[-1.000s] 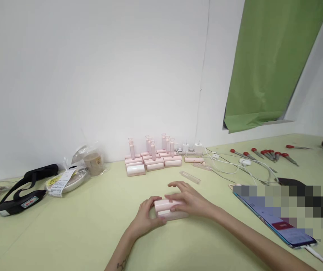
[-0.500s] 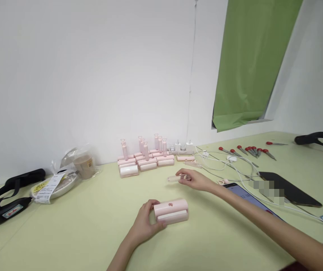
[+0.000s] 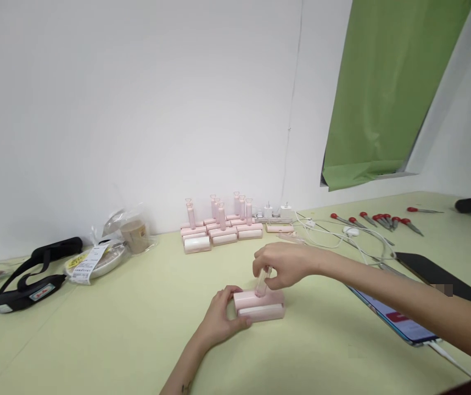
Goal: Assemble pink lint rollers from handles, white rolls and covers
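Her left hand (image 3: 219, 315) grips the end of a pink roller base (image 3: 259, 305) lying on the green bench (image 3: 116, 329). The right hand (image 3: 282, 264) has its fingers pinched on a clear handle (image 3: 262, 280), held upright on the base's top.

Bright, even, diffuse light, seemingly from overhead; no hard highlights or glare spots. The white wall (image 3: 136, 99) is close to blown out, with a slight grey falloff toward the left edge. Shadows are soft: a faint one on the worktop (image 3: 95, 340) under the right hand (image 3: 287, 264) and forearm, another beside the left hand (image 3: 219, 318). Overall soft and low in detail; the pink rollers at the back (image 3: 219, 230) and the red-handled tools (image 3: 377, 220) are mushy. Wide-angle distortion: the green curtain (image 3: 387, 93) leans and the worktop edge bows. A small pixelated patch sits near the phone (image 3: 400, 323).
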{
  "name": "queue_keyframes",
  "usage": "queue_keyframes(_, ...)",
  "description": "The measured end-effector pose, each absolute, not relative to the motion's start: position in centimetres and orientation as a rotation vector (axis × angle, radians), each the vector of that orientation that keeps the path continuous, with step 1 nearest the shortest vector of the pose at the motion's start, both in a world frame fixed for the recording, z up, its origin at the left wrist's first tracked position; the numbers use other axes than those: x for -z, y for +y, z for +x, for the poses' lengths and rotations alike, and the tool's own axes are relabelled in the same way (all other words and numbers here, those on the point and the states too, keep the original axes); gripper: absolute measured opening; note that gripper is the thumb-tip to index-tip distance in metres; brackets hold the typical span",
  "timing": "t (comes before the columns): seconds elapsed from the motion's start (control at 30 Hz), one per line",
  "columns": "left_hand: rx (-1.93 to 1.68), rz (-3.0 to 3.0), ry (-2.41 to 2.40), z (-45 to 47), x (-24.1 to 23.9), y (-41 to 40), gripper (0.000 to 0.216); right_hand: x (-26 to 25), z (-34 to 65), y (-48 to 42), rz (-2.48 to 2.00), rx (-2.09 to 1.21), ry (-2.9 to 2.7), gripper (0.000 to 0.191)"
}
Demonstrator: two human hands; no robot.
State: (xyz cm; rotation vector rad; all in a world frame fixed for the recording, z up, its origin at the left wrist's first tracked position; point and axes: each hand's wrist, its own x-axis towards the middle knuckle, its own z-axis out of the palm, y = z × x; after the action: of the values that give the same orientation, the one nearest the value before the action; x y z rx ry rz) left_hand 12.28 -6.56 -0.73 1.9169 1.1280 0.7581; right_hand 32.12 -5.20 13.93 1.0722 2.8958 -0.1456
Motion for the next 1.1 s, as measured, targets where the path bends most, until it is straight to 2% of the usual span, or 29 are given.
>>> queue_keyframes(0.33, -0.732, 1.913, 1.103, 12.1, 0.8, -6.3, 0.051, -15.8, 30.1, -4.3, 1.022, 0.191, 2.671, 0.035)
queue_keyframes(0.7, -0.756, 1.871, 1.112, 12.3, 0.7, -6.5, 0.049, -14.9, 29.5, -4.6, 1.112, 0.167, 2.657, 0.029)
queue_keyframes(0.9, -0.736, 1.867, 1.093, 12.3, 0.4, -6.5, 0.048, -13.4, 29.2, -5.9, 1.077, 0.023, 2.799, 0.024)
queue_keyframes(1.03, -0.724, 1.884, 1.053, 12.0, 0.3, -6.6, 0.047, -14.8, 31.3, -5.5, 1.059, 0.37, 2.98, 0.047)
queue_keyframes(1.1, -0.698, 1.868, 1.017, 11.7, 0.4, -6.6, 0.047, -15.8, 34.0, -4.4, 1.298, 0.484, 3.068, 0.045)
